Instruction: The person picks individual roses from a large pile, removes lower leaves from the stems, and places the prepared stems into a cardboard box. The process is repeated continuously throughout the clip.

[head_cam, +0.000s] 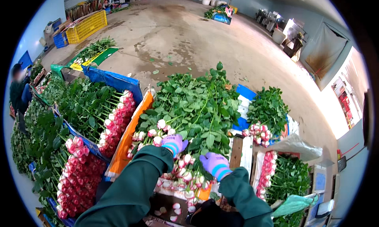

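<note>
My left hand [174,144], in a purple knit glove with blue stripes, reaches in among pink-and-white rose heads [161,124] on the work surface. Its thumb stands out to the right, while the fingertips are hidden. Lower and to the right, my right hand [215,165], gloved alike, lies against rose leaves at the near edge of a leafy pile [195,99]. I cannot tell whether either hand grips a stem. More rose heads [186,176] and loose petals lie between and below my hands.
An orange-faced divider [130,138] separates the pile from stacked roses [118,120] at left. Another rose bundle [259,133] and a sideways row of roses [266,173] are at right. A person [19,88] sits far left. Fallen petals [177,210] lie in front of me.
</note>
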Available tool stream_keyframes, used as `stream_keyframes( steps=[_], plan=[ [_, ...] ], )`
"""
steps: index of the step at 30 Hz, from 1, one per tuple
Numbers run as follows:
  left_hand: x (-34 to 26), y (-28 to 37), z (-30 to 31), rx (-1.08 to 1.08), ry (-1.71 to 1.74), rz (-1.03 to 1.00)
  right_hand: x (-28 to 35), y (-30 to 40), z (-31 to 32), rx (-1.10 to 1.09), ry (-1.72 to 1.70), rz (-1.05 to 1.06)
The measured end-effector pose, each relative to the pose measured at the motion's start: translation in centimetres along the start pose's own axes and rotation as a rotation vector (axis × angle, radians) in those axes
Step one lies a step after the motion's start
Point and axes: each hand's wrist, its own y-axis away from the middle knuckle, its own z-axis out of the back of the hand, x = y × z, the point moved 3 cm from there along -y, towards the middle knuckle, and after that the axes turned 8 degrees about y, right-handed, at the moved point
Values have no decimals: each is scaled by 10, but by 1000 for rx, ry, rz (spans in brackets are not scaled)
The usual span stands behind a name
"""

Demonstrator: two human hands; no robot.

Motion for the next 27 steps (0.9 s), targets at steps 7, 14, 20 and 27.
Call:
stream_keyframes(
  steps=[7, 14, 20, 27],
  plan=[
    [19, -31, -21, 39, 72, -68, 11, -45, -38, 157, 77, -198],
    [54, -40, 11, 172, 1187, 107, 10, -34, -15, -157, -100, -142],
    [85, -1, 77, 82, 1466, 49, 7, -16, 24, -30, -1259, 72],
    [108, 84, 66, 231, 1450, 64, 15, 23, 89, 11, -1405, 249]
  ],
)
